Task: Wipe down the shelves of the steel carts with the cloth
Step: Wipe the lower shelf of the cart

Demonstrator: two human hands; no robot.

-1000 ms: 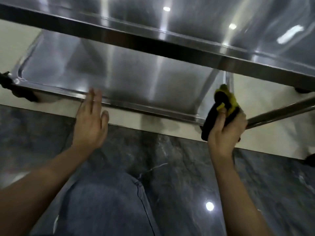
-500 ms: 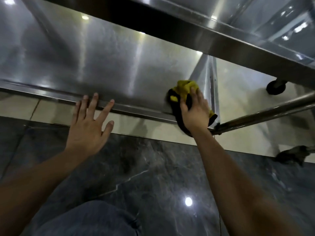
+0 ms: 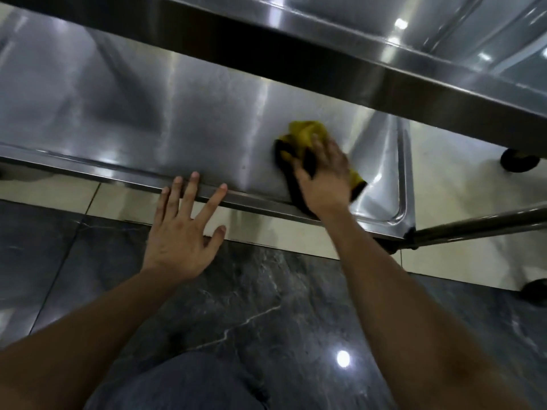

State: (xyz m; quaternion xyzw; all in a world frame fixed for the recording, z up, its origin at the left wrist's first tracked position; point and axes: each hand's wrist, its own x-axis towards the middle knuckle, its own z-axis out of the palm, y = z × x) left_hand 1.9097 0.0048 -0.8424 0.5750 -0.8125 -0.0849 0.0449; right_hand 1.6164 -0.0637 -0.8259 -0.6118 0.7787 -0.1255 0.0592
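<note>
Low on the steel cart's bottom shelf (image 3: 177, 113): right hand (image 3: 325, 179) pressed flat on cloth (image 3: 305, 134), left hand (image 3: 180, 232) spread empty at its front rim; best wiped in overlapping strokes.

Both bare forearms reach forward and up from the bottom corners. Left hand (image 3: 180, 235) flat, fingers spread and straight, fingertips resting on a rim. Right hand (image 3: 324, 176) palm-down, fingers extended, pressing flat, slightly motion-blurred. Denim-clad knee between arms.

Bare forearms (image 3: 414, 306) (no sleeves); grey-blue jeans (image 3: 189, 383).
</note>
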